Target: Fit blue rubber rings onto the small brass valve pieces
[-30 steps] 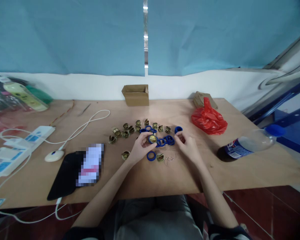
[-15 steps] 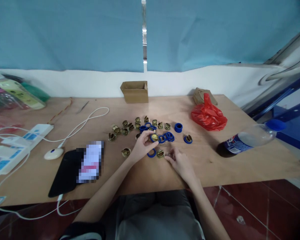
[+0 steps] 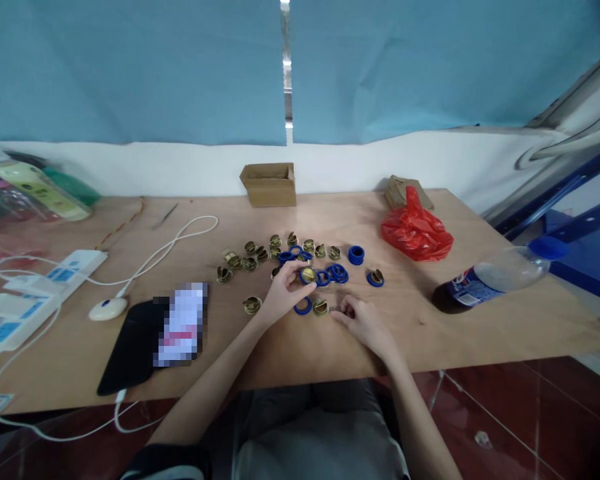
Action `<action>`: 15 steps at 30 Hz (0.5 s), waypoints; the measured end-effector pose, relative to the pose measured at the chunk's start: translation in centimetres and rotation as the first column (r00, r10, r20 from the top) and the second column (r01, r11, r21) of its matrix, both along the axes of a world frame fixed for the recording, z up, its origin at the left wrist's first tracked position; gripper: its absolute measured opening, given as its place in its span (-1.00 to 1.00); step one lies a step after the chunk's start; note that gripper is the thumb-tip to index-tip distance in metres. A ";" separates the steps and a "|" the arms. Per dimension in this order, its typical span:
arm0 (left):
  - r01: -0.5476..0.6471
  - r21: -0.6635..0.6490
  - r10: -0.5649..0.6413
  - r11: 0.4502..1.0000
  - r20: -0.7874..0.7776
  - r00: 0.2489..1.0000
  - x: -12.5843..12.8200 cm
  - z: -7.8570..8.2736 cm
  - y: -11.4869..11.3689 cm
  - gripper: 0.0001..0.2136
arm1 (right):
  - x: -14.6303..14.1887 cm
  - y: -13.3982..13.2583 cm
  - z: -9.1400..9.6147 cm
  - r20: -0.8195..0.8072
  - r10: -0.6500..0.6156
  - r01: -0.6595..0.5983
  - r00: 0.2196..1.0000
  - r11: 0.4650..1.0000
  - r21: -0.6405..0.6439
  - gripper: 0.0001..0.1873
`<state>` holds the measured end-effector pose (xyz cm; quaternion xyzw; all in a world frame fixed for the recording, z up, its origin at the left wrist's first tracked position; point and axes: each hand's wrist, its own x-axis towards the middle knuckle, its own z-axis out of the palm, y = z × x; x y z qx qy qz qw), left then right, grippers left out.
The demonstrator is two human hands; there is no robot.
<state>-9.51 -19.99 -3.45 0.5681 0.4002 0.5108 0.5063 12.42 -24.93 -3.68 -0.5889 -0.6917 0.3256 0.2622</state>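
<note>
My left hand (image 3: pixel 286 293) pinches a round brass-coloured fitting with a blue ring (image 3: pixel 308 275) around it, held just above the table. To the right, my right hand (image 3: pixel 363 321) rests low over the wood with thumb and fingers closed at a small shiny piece (image 3: pixel 337 309), too small to name. Beside those fingertips stands a brass fitting (image 3: pixel 321 307), and a loose blue ring (image 3: pixel 303 306) lies to its left. Several more blue rings (image 3: pixel 338 273) lie behind the hands. More brass fittings (image 3: pixel 251 263) with upright tabs are scattered at the left and back.
An open cardboard box (image 3: pixel 271 193) stands at the back. To the right are a red plastic bag (image 3: pixel 417 233) and a cola bottle (image 3: pixel 490 280) on its side. At left lie a phone (image 3: pixel 181 325), a black pad (image 3: pixel 127 347), a power strip (image 3: pixel 40 300) and white cables.
My right hand's fingers have shifted slightly and drawn closer together at the small piece. The left hand still holds the fitting in nearly the same place.
</note>
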 end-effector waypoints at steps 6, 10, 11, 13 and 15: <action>-0.026 -0.008 0.026 1.000 0.005 1.000 0.1 0.4 0.0 -0.50 | 0.9 2.2 3.3 -0.393 0.025 -0.032 0.919 0.999 -0.010 -0.61; -0.064 0.034 0.064 0.997 -0.013 0.998 0.2 0.4 -0.1 -0.51 | 0.4 5.2 5.7 -0.468 0.147 -0.201 0.872 0.977 -0.068 -0.58; -0.078 0.054 0.080 0.996 -0.027 0.996 0.2 0.3 -0.2 -0.52 | 0.1 5.9 6.0 -0.489 0.187 -0.269 0.852 0.958 -0.103 -0.57; -0.106 0.102 0.114 0.989 -0.066 0.991 0.1 0.1 -0.2 -0.53 | -0.6 7.2 5.9 -0.558 0.229 -0.387 0.798 0.904 -0.183 -0.58; -0.123 0.160 0.142 0.979 -0.111 0.984 0.0 -0.2 -0.2 -0.54 | -1.3 8.0 5.1 -0.673 0.188 -0.449 0.715 0.862 -0.236 -0.58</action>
